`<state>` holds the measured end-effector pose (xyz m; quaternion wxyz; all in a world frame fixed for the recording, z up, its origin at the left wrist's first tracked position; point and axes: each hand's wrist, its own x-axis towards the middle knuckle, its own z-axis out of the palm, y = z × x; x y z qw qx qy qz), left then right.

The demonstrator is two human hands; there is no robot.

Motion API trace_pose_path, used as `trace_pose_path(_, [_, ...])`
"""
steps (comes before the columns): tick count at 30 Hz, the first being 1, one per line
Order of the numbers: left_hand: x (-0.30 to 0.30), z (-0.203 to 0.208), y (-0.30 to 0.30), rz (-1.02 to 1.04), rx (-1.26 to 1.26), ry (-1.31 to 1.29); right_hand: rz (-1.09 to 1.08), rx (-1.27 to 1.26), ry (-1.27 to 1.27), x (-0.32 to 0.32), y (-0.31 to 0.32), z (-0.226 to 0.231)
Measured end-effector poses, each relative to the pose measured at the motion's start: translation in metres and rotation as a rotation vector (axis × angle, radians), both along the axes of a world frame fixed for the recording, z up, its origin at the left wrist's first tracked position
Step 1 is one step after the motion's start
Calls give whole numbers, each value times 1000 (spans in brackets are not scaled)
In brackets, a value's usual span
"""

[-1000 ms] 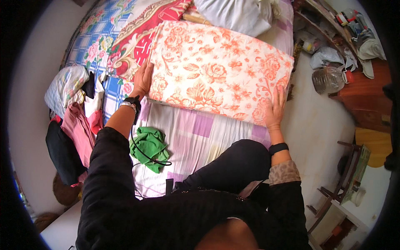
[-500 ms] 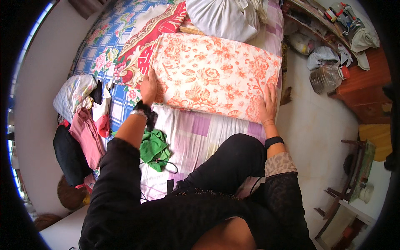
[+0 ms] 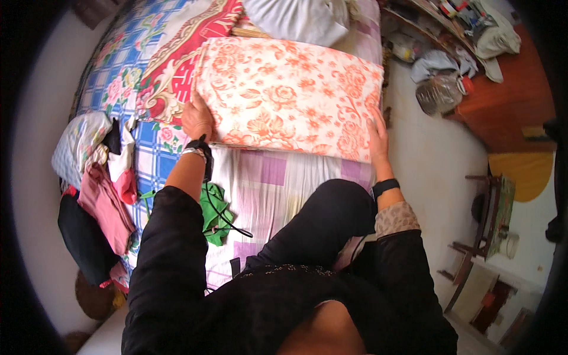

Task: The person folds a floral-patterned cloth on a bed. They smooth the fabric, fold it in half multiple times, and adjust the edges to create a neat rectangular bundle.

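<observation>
A thick folded cloth (image 3: 290, 97), white with orange flowers and looking like a bed sheet, lies flat on the bed in front of me. Its layers show along the near edge. My left hand (image 3: 196, 118) is at its left edge, fingers bent close against the side and partly hidden. At the right edge rests my right hand (image 3: 378, 137), fingers stretched along the side with the thumb near the top. A red and cream patterned cloth (image 3: 168, 89) reaches up to the folded cloth's left side. My bent knee (image 3: 340, 204) is just in front of it.
Crumpled green cloth (image 3: 216, 219) with a black cord lies near my left forearm. Clothes (image 3: 103, 201) are heaped at the bed's left edge. A large white bundle (image 3: 299, 21) sits beyond the folded cloth. Right of the bed stand a plastic jug (image 3: 438, 97) and a wooden cabinet (image 3: 503, 106).
My right hand has shifted from the cloth's top near the corner to its right edge. My left hand stays at the left edge. The whole view has shifted slightly.
</observation>
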<state>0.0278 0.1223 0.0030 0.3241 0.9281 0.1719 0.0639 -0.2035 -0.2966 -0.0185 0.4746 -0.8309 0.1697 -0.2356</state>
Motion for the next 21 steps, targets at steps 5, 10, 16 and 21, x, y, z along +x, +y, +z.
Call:
trace_pose_path(5, [-1, -1, -1, -15, 13, -1, -281, 405, 152, -53, -34, 31])
trace_pose_path(10, [0, -4, -1, -23, 28, -18, -71, 538, 431, -111, -2, 37])
trace_pose_path(16, [0, -7, 1, -22, 31, -48, -162, 532, 350, -99, 35, 18])
trace_pose_path(21, [2, -8, 1, -5, 29, -29, -237, 642, 250, -102, 41, 25])
